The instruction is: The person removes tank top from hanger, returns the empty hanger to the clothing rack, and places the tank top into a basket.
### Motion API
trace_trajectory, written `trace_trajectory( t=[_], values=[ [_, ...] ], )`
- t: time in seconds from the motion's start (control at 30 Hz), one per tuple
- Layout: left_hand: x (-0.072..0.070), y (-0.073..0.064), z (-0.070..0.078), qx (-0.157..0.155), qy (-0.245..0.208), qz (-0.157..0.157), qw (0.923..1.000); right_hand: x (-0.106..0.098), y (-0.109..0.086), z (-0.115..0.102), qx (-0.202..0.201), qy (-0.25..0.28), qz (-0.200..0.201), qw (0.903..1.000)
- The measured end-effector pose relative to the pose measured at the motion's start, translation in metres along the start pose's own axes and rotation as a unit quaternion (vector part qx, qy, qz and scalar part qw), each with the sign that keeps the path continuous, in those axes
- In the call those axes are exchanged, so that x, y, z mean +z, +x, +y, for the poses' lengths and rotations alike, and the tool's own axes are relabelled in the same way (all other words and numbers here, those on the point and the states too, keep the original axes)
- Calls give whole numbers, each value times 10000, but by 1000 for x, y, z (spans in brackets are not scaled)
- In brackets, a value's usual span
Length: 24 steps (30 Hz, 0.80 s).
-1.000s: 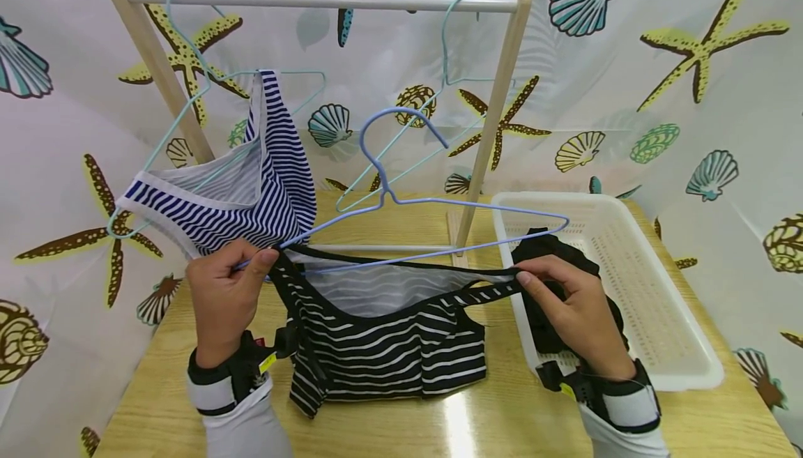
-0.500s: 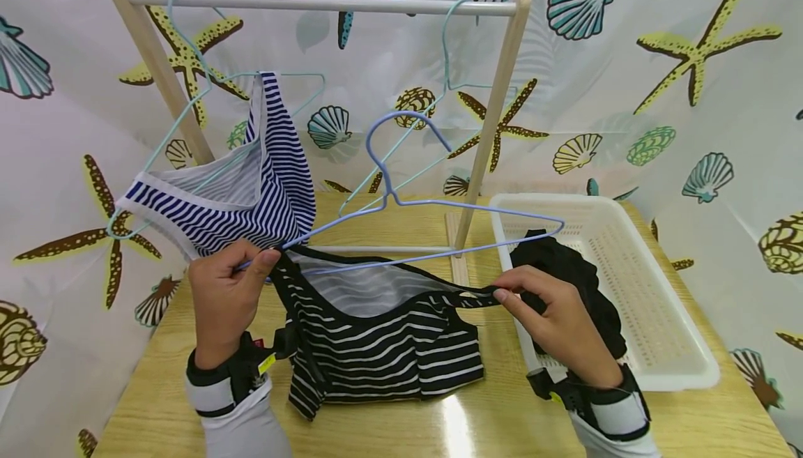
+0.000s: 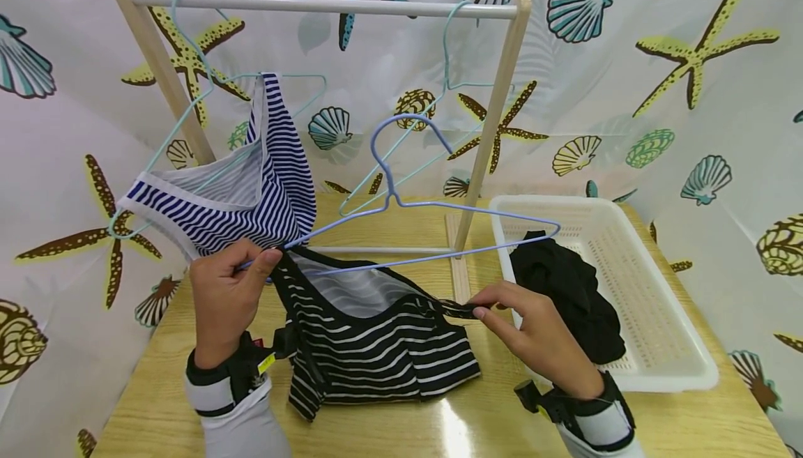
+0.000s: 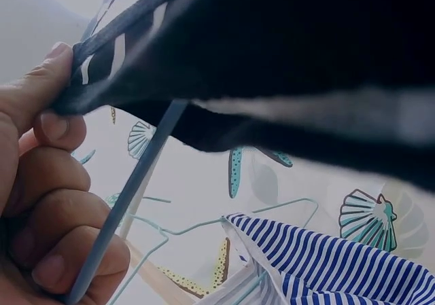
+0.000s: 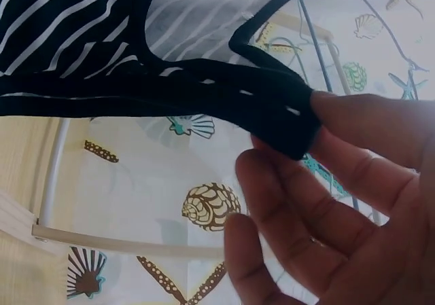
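A black tank top with white stripes (image 3: 376, 353) lies partly on the table, its neck opening lifted toward me. My left hand (image 3: 227, 291) pinches its left strap together with the left end of a blue hanger (image 3: 477, 205). In the left wrist view, the hanger's bar (image 4: 129, 196) passes under the curled fingers while thumb and index hold the strap (image 4: 102, 60). My right hand (image 3: 533, 332) pinches the other strap (image 3: 461, 309) between thumb and fingers, below the hanger's right end, which sticks out free of cloth.
Behind stands a wooden rack with a white rail (image 3: 326, 5). On it hang a blue-and-white striped top (image 3: 251, 200) on a teal hanger and a bare teal hanger (image 3: 446, 47). At right, a white basket (image 3: 680, 318) holds black cloth (image 3: 564, 291).
My right hand has moved left and downward with the strap, away from the basket, and the neck opening has slackened. My left hand has hardly moved.
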State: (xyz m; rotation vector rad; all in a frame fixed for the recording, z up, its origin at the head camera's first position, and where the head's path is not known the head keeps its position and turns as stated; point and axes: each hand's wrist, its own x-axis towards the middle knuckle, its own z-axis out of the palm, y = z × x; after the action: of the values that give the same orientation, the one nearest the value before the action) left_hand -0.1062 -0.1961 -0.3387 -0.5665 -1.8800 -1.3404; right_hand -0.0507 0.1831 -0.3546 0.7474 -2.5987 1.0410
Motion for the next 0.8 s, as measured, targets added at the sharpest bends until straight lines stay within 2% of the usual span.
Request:
trace_trajectory(
  t=[0.3,0.57,0.8],
  values=[
    [2,2,8,-74,-148,-195,9997,21,-6,-5,233,-414,-134,9988],
    [4,2,7,-59,-127,-287,9995,35,-9,-13,322,-940,-66,9950],
    [8,2,7,-74,-67,-335,9994,43,-11,-13,309,-883,-229,9953]
  ],
)
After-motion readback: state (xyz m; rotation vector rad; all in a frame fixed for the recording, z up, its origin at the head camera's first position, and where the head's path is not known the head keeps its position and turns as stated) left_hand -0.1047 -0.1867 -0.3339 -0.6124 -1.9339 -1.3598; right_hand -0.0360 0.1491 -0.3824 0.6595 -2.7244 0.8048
